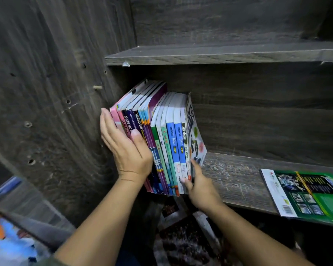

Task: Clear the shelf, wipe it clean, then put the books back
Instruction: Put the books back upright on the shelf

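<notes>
A row of books (169, 143) stands upright at the left end of the shelf (235, 181), left of the frame's centre. Their spines face the camera and their tops lean toward the side panel (46, 112). The rightmost book leans slightly the other way, its white cover showing.

The left hand (127, 150) lies flat against the left side of the row. Its fingers (108, 127) are straight and together, between the books and the panel, and the thumb is laid across the spines. It presses rather than grips.

The right hand (202, 187) is at the lower right corner of the row. One straight finger lies up the white cover and the thumb touches the bottom of the spines. The other fingers are hidden behind the hand. The row sits between the two hands.

A green book (311, 192) lies flat on the same shelf at the right edge of the frame, well apart from the row, with its near edge overhanging the front. The bare wood between them looks scuffed.

An upper shelf (219, 53) crosses the top of the frame. Below the front edge, at bottom centre, dark printed matter (181, 227) lies blurred.
</notes>
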A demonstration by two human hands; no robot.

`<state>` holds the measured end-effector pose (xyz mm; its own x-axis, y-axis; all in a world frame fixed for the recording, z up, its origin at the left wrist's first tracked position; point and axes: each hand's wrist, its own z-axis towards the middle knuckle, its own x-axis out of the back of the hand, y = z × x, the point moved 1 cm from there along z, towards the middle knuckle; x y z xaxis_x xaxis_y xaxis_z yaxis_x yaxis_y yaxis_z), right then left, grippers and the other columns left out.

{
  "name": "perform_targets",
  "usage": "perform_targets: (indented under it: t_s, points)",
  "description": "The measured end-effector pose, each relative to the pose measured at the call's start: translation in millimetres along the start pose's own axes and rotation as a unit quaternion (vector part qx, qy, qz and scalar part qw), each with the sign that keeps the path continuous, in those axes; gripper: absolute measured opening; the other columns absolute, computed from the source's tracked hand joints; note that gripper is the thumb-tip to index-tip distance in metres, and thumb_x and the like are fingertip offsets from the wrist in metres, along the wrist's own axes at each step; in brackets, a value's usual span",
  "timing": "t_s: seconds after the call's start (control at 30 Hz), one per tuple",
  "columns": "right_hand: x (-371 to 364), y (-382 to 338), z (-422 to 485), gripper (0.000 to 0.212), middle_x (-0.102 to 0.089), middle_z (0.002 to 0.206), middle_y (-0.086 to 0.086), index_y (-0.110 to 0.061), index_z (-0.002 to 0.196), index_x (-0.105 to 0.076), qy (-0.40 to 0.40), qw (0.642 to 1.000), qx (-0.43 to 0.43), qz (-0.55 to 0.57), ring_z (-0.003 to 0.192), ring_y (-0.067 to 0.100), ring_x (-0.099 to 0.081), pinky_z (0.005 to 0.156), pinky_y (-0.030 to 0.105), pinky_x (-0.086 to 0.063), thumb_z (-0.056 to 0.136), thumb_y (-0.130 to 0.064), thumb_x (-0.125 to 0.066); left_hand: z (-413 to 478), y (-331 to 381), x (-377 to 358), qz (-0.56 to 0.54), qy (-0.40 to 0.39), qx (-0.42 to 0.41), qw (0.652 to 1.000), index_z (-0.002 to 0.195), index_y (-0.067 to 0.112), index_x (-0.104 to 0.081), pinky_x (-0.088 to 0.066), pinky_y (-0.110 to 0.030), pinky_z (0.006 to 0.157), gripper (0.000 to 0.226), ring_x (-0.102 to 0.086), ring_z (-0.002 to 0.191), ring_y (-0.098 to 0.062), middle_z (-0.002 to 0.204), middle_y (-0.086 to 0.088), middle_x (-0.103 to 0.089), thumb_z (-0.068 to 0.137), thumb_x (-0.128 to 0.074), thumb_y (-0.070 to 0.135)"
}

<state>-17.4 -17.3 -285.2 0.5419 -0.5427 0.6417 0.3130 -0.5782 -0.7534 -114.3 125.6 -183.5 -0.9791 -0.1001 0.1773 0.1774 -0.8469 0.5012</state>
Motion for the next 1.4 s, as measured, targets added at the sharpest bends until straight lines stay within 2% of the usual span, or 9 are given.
perform_targets:
  t_s: [0.2, 0.33, 0.5, 0.63, 0.77, 0.87, 1.0, 1.13, 1.4]
  points:
    - [6.3, -5.8, -0.2, 0.074, -0.063, 0.126, 0.003, -0.039, 0.151, -0.014, -0.011, 1.0, -0.019, 0.005, 0.108, 0.022, -0.062, 0.095, 0.04, -0.05, 0.093, -0.039, -0.059, 10.5, 10.1, 17.7, 0.168, -0.108, 0.052, 0.979, 0.153, 0.004, -0.007, -0.024, -0.037, 0.114, 0.079, -0.028, 0.138, -0.029, 0.152, -0.014, -0.031, 0.087, -0.05, 0.004]
    - [16.8, -24.2, -1.4, 0.074, -0.057, 0.135, 0.003, -0.031, 0.153, -0.017, -0.031, 0.999, -0.014, -0.026, 0.119, 0.025, -0.055, 0.102, 0.041, -0.045, 0.093, -0.038, -0.059, 20.8, 18.0, 35.9, 0.155, -0.136, 0.06, 0.977, 0.153, 0.011, 0.013, -0.039, -0.045, 0.093, 0.086, -0.044, 0.12, -0.03, 0.128, -0.015, -0.05, 0.094, -0.049, 0.019]
    - [38.5, -60.3, -20.4, 0.087, -0.034, 0.153, 0.003, -0.032, 0.154, -0.002, 0.027, 0.996, 0.085, -0.013, 0.132, 0.025, -0.045, 0.107, 0.043, -0.037, 0.092, -0.031, -0.063, 12.6, 17.6, 52.4, 0.17, -0.169, 0.015, 0.971, 0.15, 0.008, 0.019, -0.043, -0.043, 0.09, 0.09, -0.045, 0.117, -0.027, 0.125, -0.012, -0.05, 0.094, -0.05, 0.02]
    - [52.9, -81.6, -35.6, 0.092, -0.01, 0.161, -0.003, -0.027, 0.154, 0.003, 0.082, 0.976, 0.199, -0.031, 0.144, 0.019, -0.025, 0.113, 0.038, -0.028, 0.091, -0.029, -0.063, -3.4, 24.0, 76.7, 0.213, -0.189, 0.03, 0.958, 0.151, 0.001, 0.01, -0.043, -0.047, 0.086, 0.09, -0.046, 0.107, -0.033, 0.119, -0.017, -0.052, 0.09, -0.054, 0.015]
    - [63.6, -94.3, -41.9, 0.09, 0.005, 0.162, 0.003, -0.022, 0.155, -0.002, 0.15, 0.95, 0.246, -0.124, 0.149, 0.024, -0.007, 0.118, 0.044, -0.02, 0.09, -0.029, -0.063, -14.7, 24.8, 90.2, 0.305, -0.181, 0.044, 0.934, 0.144, -0.001, -0.034, -0.043, -0.05, 0.081, 0.075, -0.043, 0.096, -0.039, 0.106, -0.021, -0.047, 0.08, -0.07, 0.012]
    - [66.7, -110.1, -37.0, 0.088, 0.003, 0.162, 0.009, -0.018, 0.154, -0.009, 0.183, 0.913, 0.299, -0.21, 0.149, 0.027, 0.001, 0.12, 0.042, -0.009, 0.088, -0.03, -0.065, -4.6, 30.9, 87.9, 0.276, -0.2, 0.053, 0.939, 0.127, 0.005, -0.049, -0.044, -0.047, 0.078, 0.051, -0.045, 0.095, -0.038, 0.109, -0.019, -0.041, 0.08, -0.069, 0.007]
    - [57.8, -130.8, -20.5, 0.085, -0.016, 0.159, 0.008, -0.021, 0.153, -0.018, 0.161, 0.894, 0.322, -0.266, 0.148, 0.026, -0.01, 0.12, 0.045, -0.014, 0.085, -0.038, -0.067, 19.4, 40.7, 70.5, 0.283, -0.273, 0.115, 0.912, 0.15, 0.013, -0.013, -0.044, -0.045, 0.074, 0.069, -0.059, 0.095, -0.043, 0.118, -0.02, -0.05, 0.094, -0.053, 0.016]
    - [48.6, -135.8, -13.1, 0.074, -0.033, 0.148, 0.007, -0.026, 0.149, -0.028, 0.183, 0.893, 0.312, -0.269, 0.139, 0.024, -0.024, 0.112, 0.042, -0.031, 0.087, -0.046, -0.064, 21.2, 36.7, 70.0, 0.325, -0.353, 0.124, 0.868, 0.153, 0.023, 0.013, -0.037, -0.04, 0.07, 0.082, -0.059, 0.092, -0.039, 0.099, -0.021, -0.06, 0.096, -0.046, 0.018]
    - [54.4, -142.2, -9.8, 0.06, -0.038, 0.139, 0.008, -0.027, 0.144, -0.033, 0.17, 0.904, 0.292, -0.261, 0.131, 0.026, -0.028, 0.091, 0.04, -0.045, 0.091, -0.038, -0.059, 10.8, 77.2, 114.7, 0.362, -0.399, 0.106, 0.836, 0.153, 0.023, -0.003, -0.036, -0.036, 0.066, 0.073, -0.049, 0.079, -0.032, 0.107, -0.018, -0.061, 0.094, -0.045, 0.019]
